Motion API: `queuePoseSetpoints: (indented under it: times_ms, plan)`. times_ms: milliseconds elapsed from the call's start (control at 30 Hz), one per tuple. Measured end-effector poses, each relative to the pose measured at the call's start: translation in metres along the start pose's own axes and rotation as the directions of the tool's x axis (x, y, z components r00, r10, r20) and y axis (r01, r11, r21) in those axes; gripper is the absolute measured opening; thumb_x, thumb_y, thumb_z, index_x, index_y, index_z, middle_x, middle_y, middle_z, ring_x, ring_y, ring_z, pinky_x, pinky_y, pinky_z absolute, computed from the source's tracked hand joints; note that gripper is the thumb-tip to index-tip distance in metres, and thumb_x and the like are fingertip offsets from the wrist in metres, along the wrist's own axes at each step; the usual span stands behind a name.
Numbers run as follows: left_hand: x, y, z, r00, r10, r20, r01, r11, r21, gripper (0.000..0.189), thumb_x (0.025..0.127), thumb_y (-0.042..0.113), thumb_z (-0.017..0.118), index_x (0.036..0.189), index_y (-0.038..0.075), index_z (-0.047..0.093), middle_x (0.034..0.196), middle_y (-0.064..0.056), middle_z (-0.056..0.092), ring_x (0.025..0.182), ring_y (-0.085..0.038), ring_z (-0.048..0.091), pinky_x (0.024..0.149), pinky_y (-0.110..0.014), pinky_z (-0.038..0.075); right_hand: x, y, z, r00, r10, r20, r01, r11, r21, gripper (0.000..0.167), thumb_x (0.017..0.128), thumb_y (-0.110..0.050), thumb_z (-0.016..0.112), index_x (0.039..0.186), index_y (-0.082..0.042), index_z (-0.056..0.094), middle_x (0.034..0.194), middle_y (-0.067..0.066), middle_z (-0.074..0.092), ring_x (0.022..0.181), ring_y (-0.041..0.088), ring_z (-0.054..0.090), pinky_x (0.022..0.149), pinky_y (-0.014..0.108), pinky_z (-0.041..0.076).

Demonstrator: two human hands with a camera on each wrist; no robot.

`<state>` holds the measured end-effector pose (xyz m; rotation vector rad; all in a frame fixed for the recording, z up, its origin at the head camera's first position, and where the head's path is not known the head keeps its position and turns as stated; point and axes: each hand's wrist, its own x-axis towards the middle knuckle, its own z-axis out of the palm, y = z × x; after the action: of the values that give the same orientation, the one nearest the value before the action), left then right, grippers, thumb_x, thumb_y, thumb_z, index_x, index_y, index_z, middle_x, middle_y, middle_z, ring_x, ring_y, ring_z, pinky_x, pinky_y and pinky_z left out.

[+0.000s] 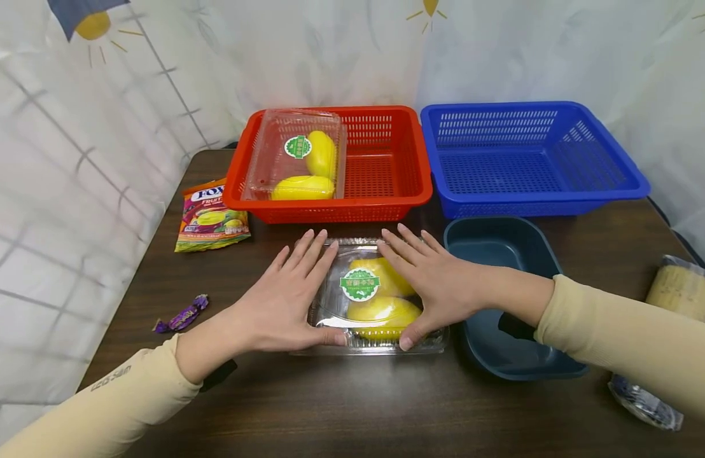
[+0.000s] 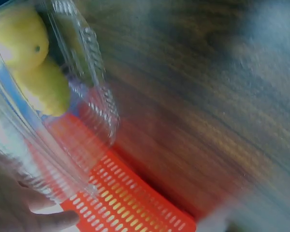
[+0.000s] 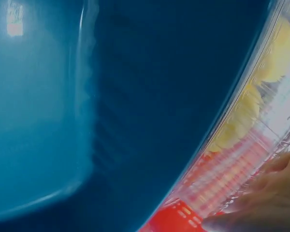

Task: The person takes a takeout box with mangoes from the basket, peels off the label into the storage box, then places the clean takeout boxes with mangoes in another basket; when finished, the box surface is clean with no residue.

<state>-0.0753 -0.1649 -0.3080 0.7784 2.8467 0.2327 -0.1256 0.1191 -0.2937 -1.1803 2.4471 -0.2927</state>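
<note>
A clear plastic clamshell box lies on the table in front of me. Inside it are two yellow mangoes, and a green round label is on its lid. My left hand rests on the left side of the box with straight, spread fingers. On the right side my right hand lies likewise, fingers straight and thumb near the front edge. The left wrist view shows the ridged rim of the box beside my left fingers. In the right wrist view, my right fingers touch the box.
Behind stands a red basket holding another clamshell box with yellow mangoes. A blue basket is to its right. A dark blue basin sits under my right forearm. Candy packet and purple candy lie left; wrapped packages right.
</note>
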Motion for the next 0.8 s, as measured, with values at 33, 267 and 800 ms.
queuePoseSetpoints:
  times_ms: [33,267,800]
  plan:
    - [0.000,0.000,0.000,1.000,0.002,0.002,-0.002,1.000,0.007,0.126,0.076,0.084,0.061,0.166,0.012,0.009,0.174,-0.010,-0.001,0.161,-0.034,-0.001,0.126,-0.063,0.016,0.000,0.001,0.000,1.000,-0.008,0.002,0.008,1.000,0.005,0.135,0.071,-0.072,0.079,0.166,-0.009,0.005,0.174,0.010,-0.009,0.159,0.036,-0.016,0.125,0.065,-0.007]
    - [-0.003,-0.002,-0.003,1.000,-0.015,0.022,0.014,0.999,0.042,0.132,0.073,0.091,0.057,0.165,0.009,0.009,0.174,-0.010,0.001,0.161,-0.033,0.004,0.125,-0.062,0.022,-0.003,0.003,0.005,0.999,-0.033,-0.035,0.032,0.999,-0.012,0.132,0.074,-0.076,0.073,0.165,-0.008,0.007,0.173,0.012,-0.007,0.159,0.037,-0.015,0.127,0.064,-0.003]
    - [-0.008,-0.011,-0.003,0.999,-0.042,0.021,0.042,0.999,-0.006,0.140,0.068,0.093,0.060,0.165,0.007,0.008,0.174,-0.009,-0.002,0.162,-0.032,0.000,0.127,-0.058,0.020,-0.014,0.004,0.010,0.996,-0.017,-0.084,0.013,0.999,-0.047,0.127,0.079,-0.077,0.069,0.165,-0.007,0.008,0.173,0.015,-0.006,0.160,0.039,-0.007,0.128,0.061,0.010]
